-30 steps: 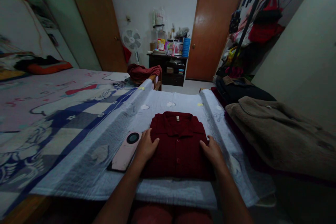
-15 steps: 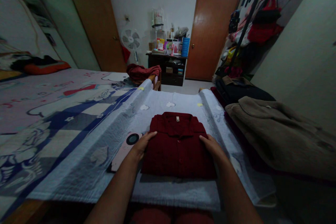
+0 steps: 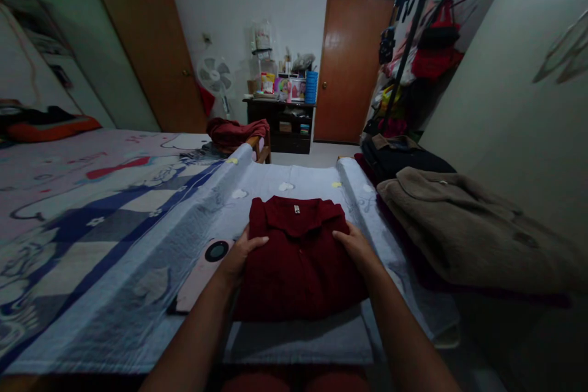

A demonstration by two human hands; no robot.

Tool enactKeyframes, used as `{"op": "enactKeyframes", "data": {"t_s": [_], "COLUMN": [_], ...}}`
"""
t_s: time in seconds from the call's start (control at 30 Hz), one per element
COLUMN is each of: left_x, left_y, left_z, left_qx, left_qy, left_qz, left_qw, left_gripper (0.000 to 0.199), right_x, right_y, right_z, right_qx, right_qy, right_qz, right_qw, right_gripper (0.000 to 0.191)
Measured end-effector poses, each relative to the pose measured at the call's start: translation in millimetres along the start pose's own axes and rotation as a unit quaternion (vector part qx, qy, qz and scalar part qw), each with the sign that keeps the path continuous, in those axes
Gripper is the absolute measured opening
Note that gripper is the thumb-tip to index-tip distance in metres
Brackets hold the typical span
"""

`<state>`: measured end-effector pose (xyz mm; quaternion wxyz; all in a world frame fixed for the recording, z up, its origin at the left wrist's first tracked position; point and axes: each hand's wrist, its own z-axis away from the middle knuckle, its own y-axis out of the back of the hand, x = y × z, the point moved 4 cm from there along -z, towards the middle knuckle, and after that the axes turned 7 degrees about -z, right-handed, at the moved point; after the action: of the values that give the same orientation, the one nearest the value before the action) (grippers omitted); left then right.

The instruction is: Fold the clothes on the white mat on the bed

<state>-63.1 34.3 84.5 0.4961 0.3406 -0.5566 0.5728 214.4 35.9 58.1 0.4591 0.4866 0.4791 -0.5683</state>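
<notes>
A folded dark red shirt (image 3: 298,275) is in front of me, its collar and neck label at the far end. My left hand (image 3: 241,252) grips its left side, thumb on top and the other fingers hidden beneath or behind the cloth. On the right side my right hand (image 3: 357,246) holds it the same way, thumb over the front. Between the hands the cloth bends slightly. Beneath it lies a light blue sheet (image 3: 294,343) with heart patterns. Just left of my left hand is a flat pink item (image 3: 195,285) with a dark round spot, partly covered by my forearm.
Folded brown clothing (image 3: 478,226) and a dark garment (image 3: 408,156) are piled on the right. To the left is a bed with a patterned blanket (image 3: 124,214). A reddish cloth (image 3: 236,131) lies on the bed's far corner. Further back stand a fan (image 3: 215,76) and a dark cabinet (image 3: 278,125).
Both hands have tightened on the shirt's sides, and the shirt looks slightly raised and bent, its far part drawn narrower. The whole view has shifted a little to the right.
</notes>
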Motion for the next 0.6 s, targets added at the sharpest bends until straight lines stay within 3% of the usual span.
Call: {"op": "enactKeyframes", "data": {"t_s": [0.17, 0.3, 0.47, 0.6], "left_x": [41.5, 72.6, 93.5, 100.2], "left_y": [-28.0, -61.9, -124.1, -188.7], "left_z": [18.0, 27.3, 28.0, 18.2], "left_qx": [-0.003, -0.017, -0.087, -0.169], "left_qy": [-0.057, -0.104, -0.136, -0.14], "left_qz": [-0.039, -0.064, -0.01, 0.034], "left_qw": [0.998, 0.992, 0.987, 0.975], "left_gripper": [0.084, 0.079, 0.074, 0.075], "right_x": [-63.3, -117.9, -176.2, -220.3], "right_y": [-2.6, 13.6, 68.8, 131.4], "right_z": [22.3, 40.2, 54.9, 68.7], "right_qx": [-0.017, 0.002, 0.032, 0.116], "right_qy": [0.064, 0.104, 0.117, 0.107], "right_qz": [0.065, 0.126, 0.134, 0.146], "right_qw": [0.996, 0.987, 0.984, 0.977], "right_gripper": [0.04, 0.038, 0.043, 0.045]}}
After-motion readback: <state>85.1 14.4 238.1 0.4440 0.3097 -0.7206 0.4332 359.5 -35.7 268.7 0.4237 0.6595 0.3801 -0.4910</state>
